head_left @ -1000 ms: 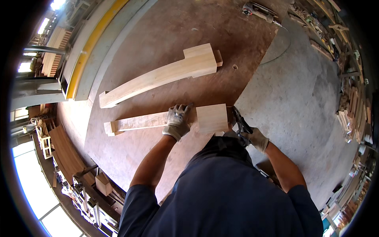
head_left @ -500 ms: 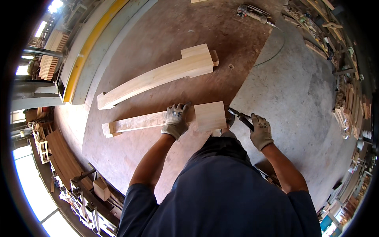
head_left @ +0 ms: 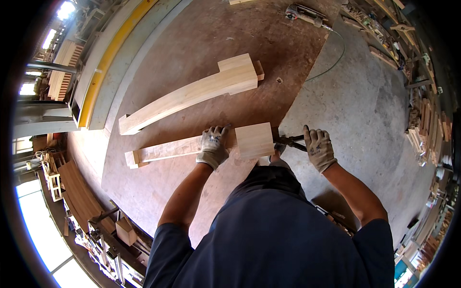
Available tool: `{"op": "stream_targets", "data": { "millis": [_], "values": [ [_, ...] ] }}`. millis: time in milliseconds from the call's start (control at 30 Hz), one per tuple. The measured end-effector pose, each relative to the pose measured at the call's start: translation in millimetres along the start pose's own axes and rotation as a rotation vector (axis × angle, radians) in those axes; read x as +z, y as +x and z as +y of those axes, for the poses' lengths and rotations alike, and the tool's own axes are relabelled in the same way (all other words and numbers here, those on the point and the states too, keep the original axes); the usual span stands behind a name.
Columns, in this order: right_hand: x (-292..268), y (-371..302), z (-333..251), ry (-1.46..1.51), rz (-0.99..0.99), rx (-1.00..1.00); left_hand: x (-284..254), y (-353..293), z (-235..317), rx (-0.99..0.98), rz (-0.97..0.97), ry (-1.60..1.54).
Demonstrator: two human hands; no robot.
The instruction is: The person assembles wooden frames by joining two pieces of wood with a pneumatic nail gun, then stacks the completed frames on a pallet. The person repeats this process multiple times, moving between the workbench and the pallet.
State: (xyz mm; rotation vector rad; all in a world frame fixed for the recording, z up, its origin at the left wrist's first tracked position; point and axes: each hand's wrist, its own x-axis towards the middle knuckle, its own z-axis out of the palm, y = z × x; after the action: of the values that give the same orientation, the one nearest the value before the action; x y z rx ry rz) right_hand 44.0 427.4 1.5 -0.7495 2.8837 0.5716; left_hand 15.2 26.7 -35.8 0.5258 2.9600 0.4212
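Observation:
A long pale wooden piece with a square block end lies crosswise before me. My left hand, in a light work glove, grips it just left of the block, fingers curled over the far edge. My right hand, gloved too, is at the dark handles of what looks like a pair of pincers. The handles stand apart, and the jaws sit against the block's right end, partly hidden. Beyond lies a second, curved wooden piece with a stepped block end, touched by neither hand.
A power tool with a thin green hose lies at the far right of the brown board. Wood offcuts are heaped along the right. At left runs a yellow-striped beam; planks stand below it.
The pincers have moved left against the block's end, and their handles have spread apart. My right hand has opened wider around them. My left hand stays on the wooden piece.

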Motion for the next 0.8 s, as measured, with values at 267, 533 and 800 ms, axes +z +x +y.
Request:
{"op": "stream_targets", "data": {
  "millis": [267,533,800],
  "values": [
    [-15,12,17,0.399,-0.277,0.046,2,0,-2,0.033,0.037,-0.015],
    [-36,20,28,0.712,-0.484,0.061,2,-1,-3,0.026,0.029,-0.03],
    [22,-21,-25,2.112,-0.71,0.591,0,2,-3,0.004,-0.035,-0.022]
  ]
}}
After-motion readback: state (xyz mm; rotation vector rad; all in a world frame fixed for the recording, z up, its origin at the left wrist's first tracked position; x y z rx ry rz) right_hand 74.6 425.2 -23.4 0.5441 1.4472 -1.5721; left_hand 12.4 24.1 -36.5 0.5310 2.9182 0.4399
